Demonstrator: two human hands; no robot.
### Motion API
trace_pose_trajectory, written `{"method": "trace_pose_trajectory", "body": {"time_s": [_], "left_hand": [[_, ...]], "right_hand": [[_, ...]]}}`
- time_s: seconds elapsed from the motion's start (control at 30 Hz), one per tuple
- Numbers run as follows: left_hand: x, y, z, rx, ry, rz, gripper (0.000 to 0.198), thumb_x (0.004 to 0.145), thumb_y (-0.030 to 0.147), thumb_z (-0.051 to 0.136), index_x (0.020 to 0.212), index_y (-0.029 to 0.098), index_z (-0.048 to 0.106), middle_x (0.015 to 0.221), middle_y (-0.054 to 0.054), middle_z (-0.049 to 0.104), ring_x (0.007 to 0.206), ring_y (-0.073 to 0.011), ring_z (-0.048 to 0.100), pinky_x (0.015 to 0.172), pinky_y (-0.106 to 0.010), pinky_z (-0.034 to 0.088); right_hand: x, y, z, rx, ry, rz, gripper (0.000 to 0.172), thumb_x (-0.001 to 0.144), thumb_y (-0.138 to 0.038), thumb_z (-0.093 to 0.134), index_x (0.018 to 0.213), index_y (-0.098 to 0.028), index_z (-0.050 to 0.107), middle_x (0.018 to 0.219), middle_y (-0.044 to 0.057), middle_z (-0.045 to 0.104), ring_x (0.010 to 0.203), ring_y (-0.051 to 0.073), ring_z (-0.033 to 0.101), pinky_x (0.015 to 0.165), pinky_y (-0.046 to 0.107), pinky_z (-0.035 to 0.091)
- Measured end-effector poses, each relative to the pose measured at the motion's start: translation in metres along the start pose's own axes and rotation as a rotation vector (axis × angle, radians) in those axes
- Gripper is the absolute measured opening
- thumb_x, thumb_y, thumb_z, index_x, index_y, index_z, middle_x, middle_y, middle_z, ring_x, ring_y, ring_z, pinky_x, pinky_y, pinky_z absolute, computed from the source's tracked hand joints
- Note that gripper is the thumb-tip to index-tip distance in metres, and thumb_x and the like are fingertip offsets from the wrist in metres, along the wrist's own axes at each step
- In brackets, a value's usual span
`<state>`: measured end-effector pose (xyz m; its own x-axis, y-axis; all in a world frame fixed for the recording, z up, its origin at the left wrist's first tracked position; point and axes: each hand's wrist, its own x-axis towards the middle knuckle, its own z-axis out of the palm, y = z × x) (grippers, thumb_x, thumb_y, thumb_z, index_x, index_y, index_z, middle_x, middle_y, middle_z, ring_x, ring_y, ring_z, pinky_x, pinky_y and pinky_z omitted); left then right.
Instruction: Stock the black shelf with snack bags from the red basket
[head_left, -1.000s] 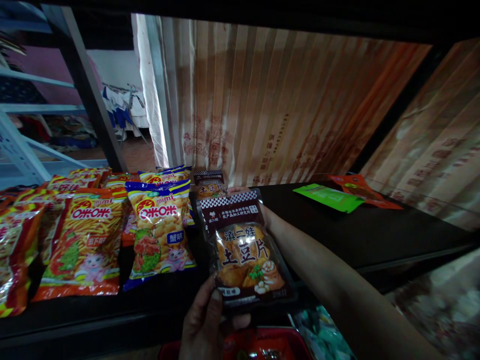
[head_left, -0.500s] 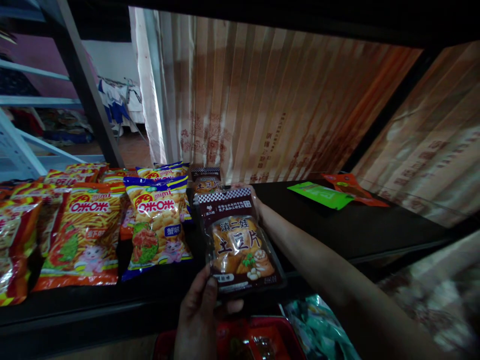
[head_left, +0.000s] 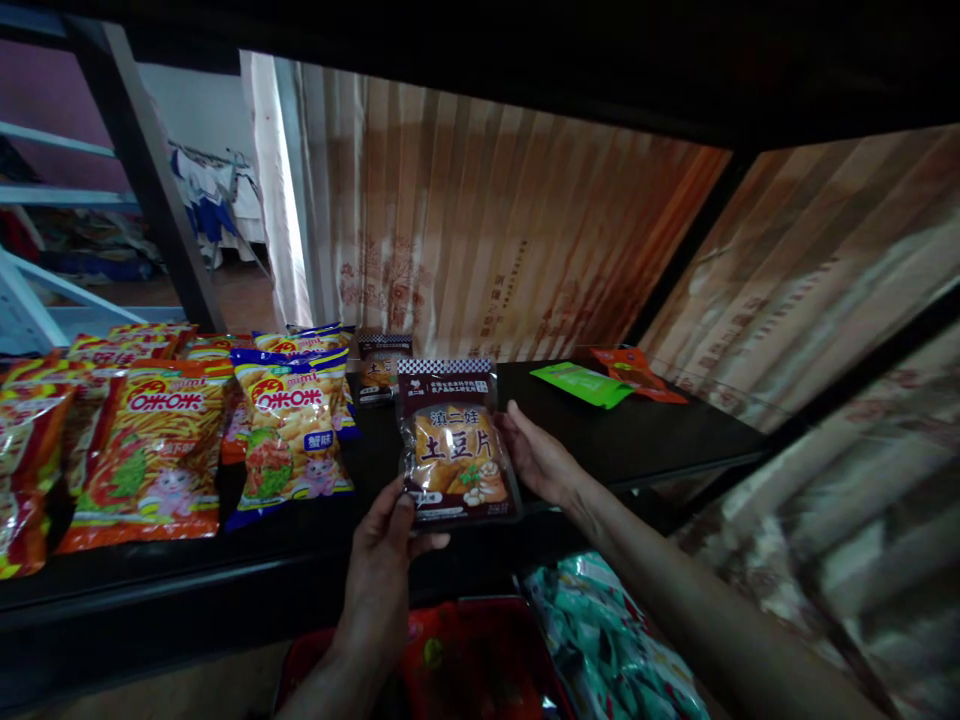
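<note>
Two hands: yours, both at the brown packet.
Left hand (head_left: 379,570): clasping the packet's lower left corner, thumb on the front face.
Right hand (head_left: 538,458): fingers at the packet's right edge, thumb raised off it; you cannot tell whether they grip.
Brown packet (head_left: 454,435): front toward you, at the front edge of the black shelf (head_left: 637,440); contact with the shelf unclear.
Red tray (head_left: 302,658): below the front edge, holding orange-red packs (head_left: 472,660); green packs (head_left: 600,620) just beside.
Snack bags: a blue-and-yellow bag (head_left: 291,425) left of your packet; orange-and-yellow bags (head_left: 154,450) toward the shelf's left end.
Second brown packet (head_left: 376,372): upright near the back edge.
Flat packs: green pouch (head_left: 581,384) and orange pouch (head_left: 641,372), near the back edge, right of your packet.
Curtain (head_left: 450,200): striped, behind the back edge.
</note>
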<state>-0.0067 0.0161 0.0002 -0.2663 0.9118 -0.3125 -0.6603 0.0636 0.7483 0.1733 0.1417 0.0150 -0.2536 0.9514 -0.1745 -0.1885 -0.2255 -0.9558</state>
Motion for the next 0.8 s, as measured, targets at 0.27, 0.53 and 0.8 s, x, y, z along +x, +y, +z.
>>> {"method": "trace_pose_trajectory", "body": {"time_s": [0.27, 0.53, 0.8], "left_hand": [[-0.02, -0.012, -0.015, 0.123, 0.046, -0.037, 0.05, 0.058, 0.035, 0.081, 0.103, 0.014, 0.071, 0.095, -0.009, 0.073, 0.072, -0.0171, 0.067, 0.054, -0.024, 0.055], [-0.036, -0.021, -0.023, 0.147, 0.116, -0.066, 0.043, 0.058, 0.029, 0.081, 0.097, 0.013, 0.072, 0.088, -0.008, 0.073, 0.074, -0.02, 0.069, 0.06, -0.028, 0.057], [-0.043, -0.017, -0.019, 0.088, 0.106, -0.054, 0.028, 0.064, 0.02, 0.077, 0.09, 0.013, 0.071, 0.083, -0.005, 0.071, 0.068, -0.0152, 0.067, 0.055, -0.024, 0.057]], "right_hand": [[-0.007, -0.022, 0.01, 0.12, 0.034, -0.089, 0.028, 0.06, -0.038, 0.082, 0.077, -0.02, 0.069, 0.08, 0.003, 0.073, 0.076, 0.016, 0.066, 0.07, 0.026, 0.05], [-0.009, -0.025, 0.018, 0.116, 0.19, -0.085, 0.027, 0.054, -0.033, 0.085, 0.064, -0.016, 0.067, 0.061, 0.0, 0.068, 0.055, 0.012, 0.058, 0.056, 0.024, 0.046], [-0.021, -0.026, 0.019, 0.076, 0.109, -0.061, 0.028, 0.063, -0.042, 0.081, 0.07, -0.018, 0.068, 0.07, 0.001, 0.071, 0.06, 0.011, 0.06, 0.061, 0.024, 0.048]]}}
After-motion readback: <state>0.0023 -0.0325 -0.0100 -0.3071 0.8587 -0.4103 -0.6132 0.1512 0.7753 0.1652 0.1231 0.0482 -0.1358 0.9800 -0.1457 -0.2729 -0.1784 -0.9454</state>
